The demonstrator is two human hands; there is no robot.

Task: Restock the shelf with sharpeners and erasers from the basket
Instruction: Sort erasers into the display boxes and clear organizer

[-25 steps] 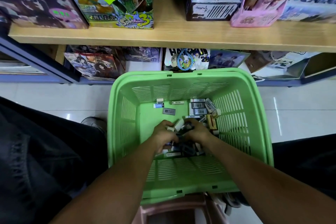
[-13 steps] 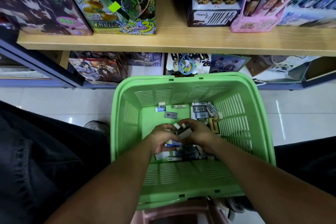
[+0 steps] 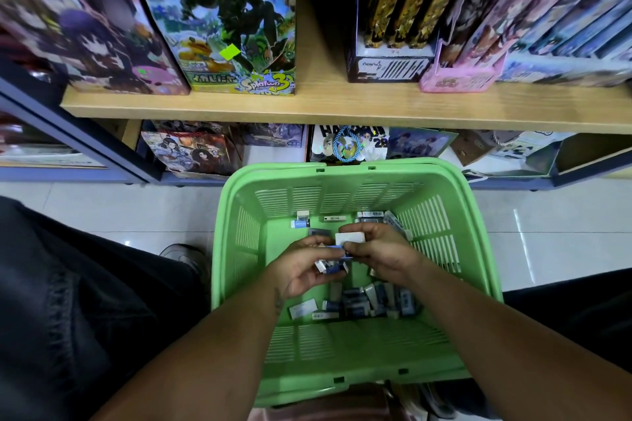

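Left hand [image 3: 301,270]: fingers curled around several small erasers [image 3: 330,265], above basket middle.
Right hand [image 3: 379,249]: pinches white eraser [image 3: 349,238].
Basket [image 3: 236,249]: green; loose erasers along near edge.
Shelf [image 3: 342,106]: box reads "Splatoon 3" [image 3: 265,84].

"Splatoon 3" reads clearly along the bottom of the colourful game-art box [image 3: 236,27] on the upper shelf — below, "28" shows on the white illustrated pack [image 3: 350,143]; small basket labels unreadable.

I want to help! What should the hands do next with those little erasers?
Probably lift both hands up to the wooden shelf. The left hand and right hand already hold small packs above the green basket.
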